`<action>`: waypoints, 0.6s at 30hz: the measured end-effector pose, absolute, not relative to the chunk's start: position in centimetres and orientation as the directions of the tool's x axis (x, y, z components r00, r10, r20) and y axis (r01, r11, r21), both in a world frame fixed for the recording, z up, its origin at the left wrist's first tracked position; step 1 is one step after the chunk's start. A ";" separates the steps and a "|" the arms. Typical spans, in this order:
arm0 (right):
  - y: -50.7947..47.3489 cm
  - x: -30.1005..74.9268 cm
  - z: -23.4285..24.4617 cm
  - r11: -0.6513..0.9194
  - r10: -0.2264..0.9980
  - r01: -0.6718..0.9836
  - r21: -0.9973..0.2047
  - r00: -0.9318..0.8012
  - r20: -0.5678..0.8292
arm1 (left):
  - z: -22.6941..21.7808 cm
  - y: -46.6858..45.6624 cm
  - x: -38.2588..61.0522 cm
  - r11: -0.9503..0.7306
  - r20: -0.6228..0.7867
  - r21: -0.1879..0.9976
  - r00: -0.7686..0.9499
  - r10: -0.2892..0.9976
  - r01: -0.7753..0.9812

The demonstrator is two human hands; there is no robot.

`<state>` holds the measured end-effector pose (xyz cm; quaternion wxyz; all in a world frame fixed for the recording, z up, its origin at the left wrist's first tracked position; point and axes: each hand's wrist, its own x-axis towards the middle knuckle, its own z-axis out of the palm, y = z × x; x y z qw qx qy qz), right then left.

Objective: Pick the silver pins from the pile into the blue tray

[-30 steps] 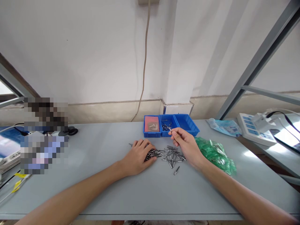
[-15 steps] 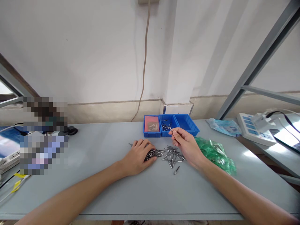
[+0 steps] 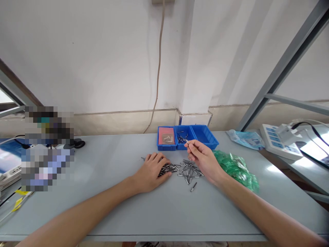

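Observation:
My left hand (image 3: 151, 173) lies on the table with its fingers spread and cupped over the left part of a heap of small metal pins (image 3: 168, 168); some pins are hidden beneath it. My right hand (image 3: 202, 157) pinches one small metal pin (image 3: 187, 142) between thumb and fingers, held up just in front of the blue bins. More loose pins (image 3: 189, 169) spread out under and left of that hand. One pin (image 3: 193, 187) lies apart, nearer the front. Several pins sit in the middle blue bin (image 3: 182, 148).
A left blue bin (image 3: 166, 148) holds a pink sheet and a small clear bag. The right blue bin (image 3: 205, 132) adjoins. Green plastic bags (image 3: 238, 169) lie right of my right hand. Farther right are a blue packet (image 3: 245, 139) and a power strip (image 3: 273, 139).
Almost nothing differs. My right hand has shifted very slightly with the pin in its fingertips; my left hand stays still on the heap.

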<state>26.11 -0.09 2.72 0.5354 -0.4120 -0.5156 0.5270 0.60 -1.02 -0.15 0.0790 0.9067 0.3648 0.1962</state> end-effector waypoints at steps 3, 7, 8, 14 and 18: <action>-0.1 26.1 2.6 0.107 0.991 -0.116 -0.987 -0.073 0.116 | -0.1 -1.0 0.6 -0.721 0.300 0.285 0.656 0.693 0.632; 0.1 26.2 2.3 0.139 0.988 -0.085 -0.987 -0.053 0.144 | -0.2 -1.0 0.6 -0.722 0.303 0.285 0.656 0.692 0.630; 0.1 26.2 2.2 0.148 0.988 -0.072 -0.986 -0.044 0.151 | -0.2 -1.0 0.6 -0.721 0.302 0.284 0.655 0.693 0.632; 0.1 26.1 2.5 0.220 0.975 0.070 -0.973 0.014 0.222 | -0.3 -1.0 0.6 -0.717 0.303 0.273 0.650 0.696 0.641; -0.1 26.0 2.7 0.274 0.960 0.162 -0.948 0.016 0.280 | -0.4 -0.9 0.6 -0.721 0.315 0.275 0.648 0.693 0.637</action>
